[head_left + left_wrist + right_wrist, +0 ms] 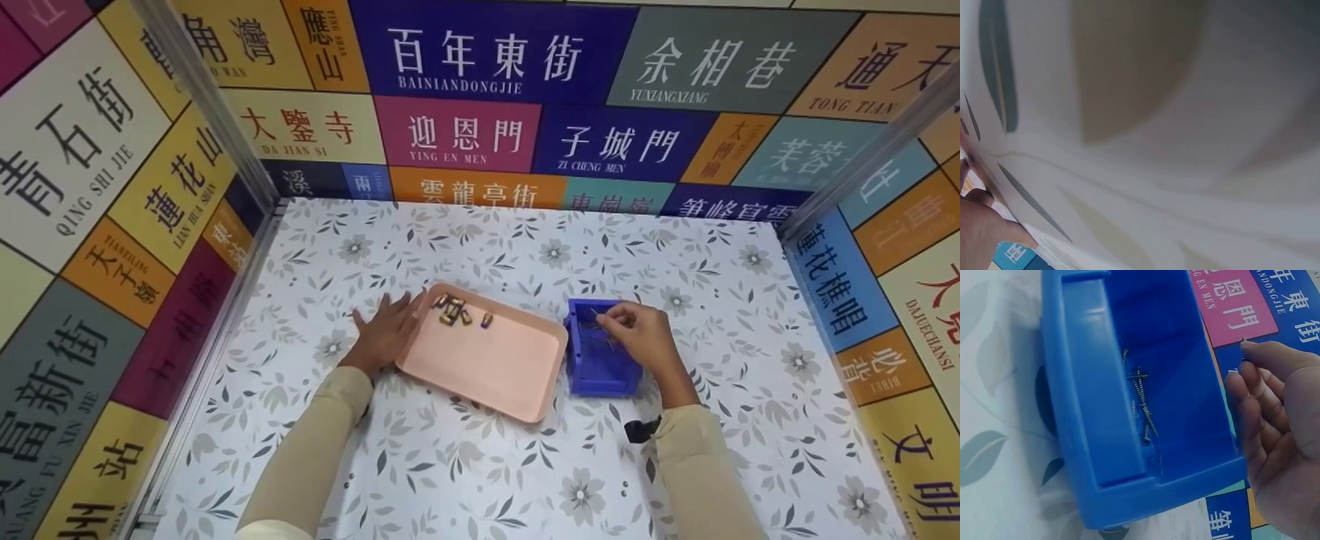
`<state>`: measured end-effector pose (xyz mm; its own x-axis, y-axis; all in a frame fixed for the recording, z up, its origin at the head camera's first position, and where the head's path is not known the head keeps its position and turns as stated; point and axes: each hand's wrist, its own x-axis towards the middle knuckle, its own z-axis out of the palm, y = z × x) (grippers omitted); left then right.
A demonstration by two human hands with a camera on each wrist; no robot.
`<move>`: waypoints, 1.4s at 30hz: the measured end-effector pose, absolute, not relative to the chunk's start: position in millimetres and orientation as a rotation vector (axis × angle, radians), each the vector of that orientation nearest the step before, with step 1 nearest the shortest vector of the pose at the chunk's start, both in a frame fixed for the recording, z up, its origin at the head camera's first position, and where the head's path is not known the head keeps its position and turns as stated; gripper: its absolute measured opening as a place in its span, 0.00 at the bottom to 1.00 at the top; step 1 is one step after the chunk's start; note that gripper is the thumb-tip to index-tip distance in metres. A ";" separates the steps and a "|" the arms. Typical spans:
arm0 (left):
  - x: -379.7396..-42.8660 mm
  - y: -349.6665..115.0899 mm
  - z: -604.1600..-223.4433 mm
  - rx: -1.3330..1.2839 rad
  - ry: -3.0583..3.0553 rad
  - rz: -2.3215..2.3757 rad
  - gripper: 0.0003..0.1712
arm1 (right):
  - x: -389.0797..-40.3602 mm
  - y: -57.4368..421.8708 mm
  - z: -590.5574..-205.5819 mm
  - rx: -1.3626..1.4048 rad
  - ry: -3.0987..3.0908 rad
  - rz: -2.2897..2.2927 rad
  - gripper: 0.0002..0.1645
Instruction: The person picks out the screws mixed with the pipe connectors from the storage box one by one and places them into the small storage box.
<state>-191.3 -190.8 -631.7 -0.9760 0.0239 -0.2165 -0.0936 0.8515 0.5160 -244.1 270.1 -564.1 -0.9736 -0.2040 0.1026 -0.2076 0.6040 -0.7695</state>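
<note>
Above the blue bin [606,375], my right hand [637,330] pinches a screw [1244,340] between thumb and fingertips; most of the screw is hidden by the fingers. Several long screws [1143,402] lie loosely crossed on the bin's floor. My left hand [386,334] lies with fingers spread against the left edge of the pink tray [480,367]. Inside that tray, small yellow-and-dark pieces [451,309] are bunched in the far left corner, and a single similar piece [487,320] sits a little apart. Their exact kind is too small to tell.
The tray and bin stand side by side on a table with a floral cover [465,480]. Panels with printed place names [457,135] wall the table at the back and both sides. A black strap [643,430] shows at my right wrist.
</note>
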 end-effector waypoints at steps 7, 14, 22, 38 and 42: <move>-191.6 -190.7 -629.5 -0.046 2.810 0.797 0.34 | -246.0 271.1 -571.1 0.324 -2.776 1.347 0.13; -190.3 -191.9 -627.8 -0.015 2.834 0.800 0.32 | -246.3 270.5 -573.5 0.317 -2.771 1.271 0.13; -189.8 -192.0 -629.8 0.000 2.850 0.779 0.32 | -244.9 270.1 -574.9 0.293 -2.800 1.224 0.13; -189.0 -191.0 -630.7 -0.021 2.836 0.810 0.33 | -243.5 267.5 -573.2 0.305 -2.801 1.200 0.12; -188.1 -190.6 -628.8 -0.020 2.831 0.813 0.33 | -242.8 262.8 -570.3 0.344 -2.830 1.118 0.11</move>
